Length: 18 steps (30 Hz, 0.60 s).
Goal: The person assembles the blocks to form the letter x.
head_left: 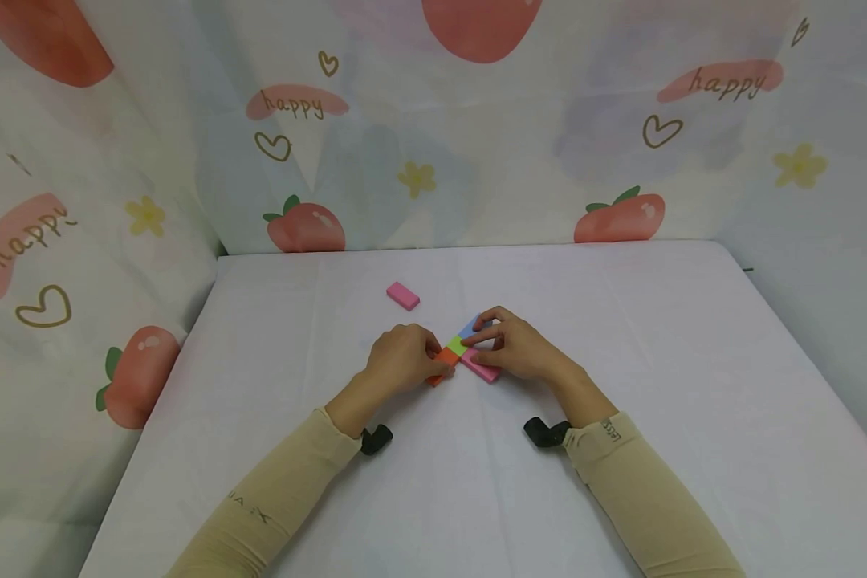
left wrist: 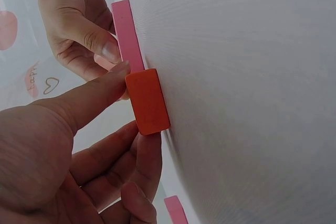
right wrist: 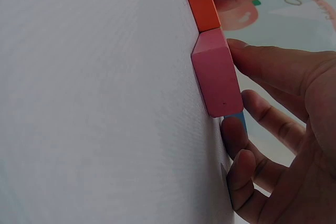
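On the table, an orange block (head_left: 444, 356), a yellow-green block (head_left: 457, 346) and a blue block (head_left: 468, 327) form a slanting row. A pink block (head_left: 481, 368) branches from it toward the lower right. My left hand (head_left: 403, 357) pinches the orange block across its sides, thumb on one, a fingertip at the other. Above the pink block, my right hand (head_left: 513, 345) has its thumb at that block's edge, while its spread, bent fingers reach over the green and blue ones. The orange block's near end (left wrist: 148, 100) faces the left wrist camera.
A second pink block (head_left: 403, 295) lies apart, farther back and left on the white table (head_left: 448, 498). A patterned cloth (head_left: 376, 144) hangs behind the table's far edge. Black wrist cameras (head_left: 547, 433) stick out beside both sleeves (head_left: 643, 482).
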Motion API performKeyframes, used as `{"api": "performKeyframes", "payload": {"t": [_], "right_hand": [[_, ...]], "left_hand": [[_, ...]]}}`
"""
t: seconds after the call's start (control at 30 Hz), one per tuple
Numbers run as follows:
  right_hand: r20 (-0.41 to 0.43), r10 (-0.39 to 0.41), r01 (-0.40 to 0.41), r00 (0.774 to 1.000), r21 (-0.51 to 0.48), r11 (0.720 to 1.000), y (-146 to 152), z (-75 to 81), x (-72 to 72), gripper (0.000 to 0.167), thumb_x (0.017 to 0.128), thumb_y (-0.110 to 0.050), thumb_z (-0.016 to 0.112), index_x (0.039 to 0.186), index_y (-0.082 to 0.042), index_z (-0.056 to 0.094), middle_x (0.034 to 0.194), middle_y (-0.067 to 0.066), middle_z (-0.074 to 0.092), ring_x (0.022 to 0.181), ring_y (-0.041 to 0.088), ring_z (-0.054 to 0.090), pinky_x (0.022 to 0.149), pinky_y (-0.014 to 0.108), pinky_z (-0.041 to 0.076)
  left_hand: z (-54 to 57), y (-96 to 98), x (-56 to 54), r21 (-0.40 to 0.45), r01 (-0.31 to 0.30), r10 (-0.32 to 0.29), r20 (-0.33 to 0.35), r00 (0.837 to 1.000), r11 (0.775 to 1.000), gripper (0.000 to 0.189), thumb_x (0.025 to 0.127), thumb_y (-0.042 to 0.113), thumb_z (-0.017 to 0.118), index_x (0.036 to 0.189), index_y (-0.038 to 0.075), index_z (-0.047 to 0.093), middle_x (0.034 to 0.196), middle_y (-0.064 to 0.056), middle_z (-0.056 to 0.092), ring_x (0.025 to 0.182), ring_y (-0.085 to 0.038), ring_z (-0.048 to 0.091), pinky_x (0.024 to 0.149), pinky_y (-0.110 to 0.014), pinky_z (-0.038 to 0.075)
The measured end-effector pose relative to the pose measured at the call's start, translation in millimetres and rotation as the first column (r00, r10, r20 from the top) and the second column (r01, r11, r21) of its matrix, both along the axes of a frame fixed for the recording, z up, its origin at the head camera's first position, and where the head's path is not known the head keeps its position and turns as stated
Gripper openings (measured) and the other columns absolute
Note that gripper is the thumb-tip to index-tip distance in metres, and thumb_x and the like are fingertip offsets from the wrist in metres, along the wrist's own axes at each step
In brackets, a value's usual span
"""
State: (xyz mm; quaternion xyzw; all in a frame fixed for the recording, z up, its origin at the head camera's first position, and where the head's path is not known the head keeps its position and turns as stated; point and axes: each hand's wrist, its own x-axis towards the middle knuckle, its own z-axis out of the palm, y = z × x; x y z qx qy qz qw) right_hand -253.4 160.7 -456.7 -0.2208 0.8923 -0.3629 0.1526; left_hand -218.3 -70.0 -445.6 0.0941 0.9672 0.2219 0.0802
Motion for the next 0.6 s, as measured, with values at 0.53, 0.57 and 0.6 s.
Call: {"api": "performKeyframes", "payload": {"t": [0.53,0.57,0.6], "right_hand": [[-0.011,0.013,-0.013,1.0,0.006,1.0,0.3,0.3,0.6,0.028,0.093,-0.023,0.079,0.121,-0.02,0.079,0.138,0.003,0.052,0.095,0.02,0.055,0.08,0.032,0.046],[-0.009,0.012,-0.012,1.0,0.004,1.0,0.3,0.7,0.6,0.028,0.093,-0.022,0.079,0.121,-0.02,0.079,0.138,0.003,0.052,0.095,0.019,0.055,0.08,0.032,0.046],[-0.008,0.011,-0.011,1.0,0.004,1.0,0.3,1.1,0.7,0.028,0.093,-0.022,0.079,0.12,-0.02,0.079,0.137,0.002,0.052,0.094,0.019,0.055,0.08,0.033,0.045]], "left_hand": [[-1.0,0.6,-0.3,0.005,-0.01,0.009,0.017,1.0,1.0,0.043,0.081,0.049,0.086,0.106,0.016,0.081,0.093,0.006,0.075,0.082,-0.012,0.063,0.07,-0.03,0.051],[-0.7,0.3,-0.3,0.005,-0.01,0.01,0.017,1.0,1.0,0.042,0.081,0.049,0.086,0.106,0.016,0.081,0.093,0.006,0.075,0.082,-0.013,0.063,0.07,-0.03,0.051],[-0.7,0.2,-0.6,0.005,-0.011,0.011,0.016,1.0,1.0,0.042,0.08,0.049,0.086,0.106,0.016,0.081,0.092,0.006,0.075,0.082,-0.012,0.063,0.07,-0.03,0.051]]}}
